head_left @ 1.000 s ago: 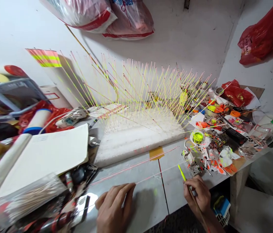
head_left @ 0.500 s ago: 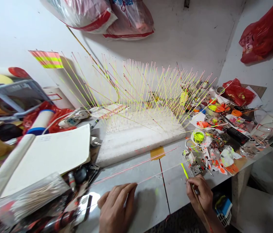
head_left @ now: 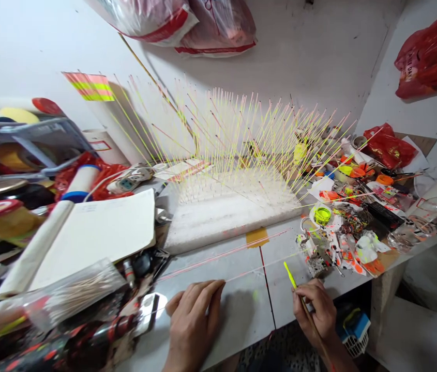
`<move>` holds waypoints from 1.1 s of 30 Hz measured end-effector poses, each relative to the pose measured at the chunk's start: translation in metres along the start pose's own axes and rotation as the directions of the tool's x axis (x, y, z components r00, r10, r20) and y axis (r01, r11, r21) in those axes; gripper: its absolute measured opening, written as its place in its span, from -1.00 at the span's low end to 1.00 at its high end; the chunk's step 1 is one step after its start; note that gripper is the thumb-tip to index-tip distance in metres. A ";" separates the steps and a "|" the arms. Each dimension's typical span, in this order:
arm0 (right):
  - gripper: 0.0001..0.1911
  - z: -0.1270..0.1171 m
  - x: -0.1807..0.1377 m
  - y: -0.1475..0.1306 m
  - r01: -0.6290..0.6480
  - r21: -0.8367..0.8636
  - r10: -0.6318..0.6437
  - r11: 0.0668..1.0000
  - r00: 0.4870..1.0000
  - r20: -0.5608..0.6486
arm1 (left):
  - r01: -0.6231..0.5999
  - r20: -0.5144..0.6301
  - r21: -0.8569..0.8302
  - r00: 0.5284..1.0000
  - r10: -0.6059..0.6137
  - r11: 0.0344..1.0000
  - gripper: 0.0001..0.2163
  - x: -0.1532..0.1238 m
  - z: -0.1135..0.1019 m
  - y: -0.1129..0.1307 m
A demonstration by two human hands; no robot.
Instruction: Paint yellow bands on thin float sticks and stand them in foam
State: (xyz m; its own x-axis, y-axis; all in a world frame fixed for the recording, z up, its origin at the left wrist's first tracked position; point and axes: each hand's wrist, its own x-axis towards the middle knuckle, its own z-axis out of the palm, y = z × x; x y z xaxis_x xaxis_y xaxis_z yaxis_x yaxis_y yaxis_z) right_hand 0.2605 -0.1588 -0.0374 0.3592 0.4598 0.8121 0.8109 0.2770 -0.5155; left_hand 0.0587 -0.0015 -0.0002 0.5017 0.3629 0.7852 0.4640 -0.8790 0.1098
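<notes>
My left hand (head_left: 197, 315) rests low over the table with its fingers pinched on a thin pale stick (head_left: 251, 271). The stick slants up to the right, and its far end looks yellowish. In my right hand (head_left: 315, 310) is a slim paintbrush (head_left: 290, 276), its bristles loaded with bright yellow paint. The brush tip is just below the stick; whether they touch I cannot tell. Several pink sticks (head_left: 229, 253) lie on the table behind. Beyond them, a white foam block (head_left: 218, 222) holds many upright thin sticks with pink and yellow colouring.
An open jar of yellow paint (head_left: 322, 215) stands at the right among paint-stained scraps. An open notebook (head_left: 98, 237) and a plastic bag of thin pale sticks (head_left: 82, 294) lie at the left. Bags (head_left: 218, 31) hang on the wall.
The brush tip has shifted left along the stick and slightly off it. The stick's right end now looks yellower. The whole view has swung a little left.
</notes>
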 end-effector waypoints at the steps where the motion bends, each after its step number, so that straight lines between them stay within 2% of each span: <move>1: -0.80 0.001 0.001 -0.001 0.003 0.000 -0.003 1.000 1.000 0.004 | -0.001 -0.012 -0.001 1.000 0.001 1.000 -0.90 0.001 0.000 0.001; 6: -0.81 0.005 0.007 -0.005 0.039 -0.017 -0.038 0.999 0.999 0.009 | 0.007 -0.061 -0.027 0.998 -0.008 1.000 -0.90 0.005 0.001 0.006; 15: -0.83 0.007 0.008 -0.002 0.054 -0.031 -0.053 0.998 0.998 0.025 | 0.035 -0.055 -0.062 0.998 -0.038 0.997 -0.90 0.002 0.002 0.007; 25: -0.83 0.004 -0.002 0.003 -0.034 -0.029 0.034 0.999 0.999 0.005 | 0.028 -0.061 -0.063 0.998 -0.032 0.998 -0.91 0.001 0.003 0.007; 33: -0.78 0.015 0.002 -0.016 0.060 0.053 -0.062 0.997 0.998 0.031 | 0.048 -0.061 -0.057 0.997 -0.051 0.997 -0.90 0.000 0.002 0.008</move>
State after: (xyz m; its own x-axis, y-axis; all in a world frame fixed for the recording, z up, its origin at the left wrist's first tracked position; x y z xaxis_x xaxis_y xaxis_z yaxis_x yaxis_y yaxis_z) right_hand 0.2410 -0.1499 -0.0317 0.2939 0.4682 0.8333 0.8052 0.3486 -0.4798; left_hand 0.0640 -0.0077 -0.0010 0.4320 0.3877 0.8143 0.4451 -0.8769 0.1814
